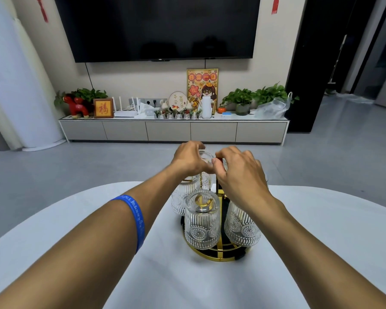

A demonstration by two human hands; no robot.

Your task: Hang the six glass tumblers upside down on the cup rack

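Note:
A gold and black cup rack (221, 256) stands on the white table (98, 219). Several ribbed glass tumblers hang upside down on it: one at the front (202, 221), one at the right (242, 226), one at the left (181, 197), and one partly seen behind (206, 181). My left hand (188, 158) grips another tumbler (206, 157) at the top back of the rack. My right hand (239, 169) closes over the rack's top beside that glass; what its fingers hold is hidden.
Beyond the table's far edge is grey floor, then a low TV cabinet (174, 130) with plants, frames and a white bottle under a wall TV (158, 27). A blue band (135, 219) circles my left forearm.

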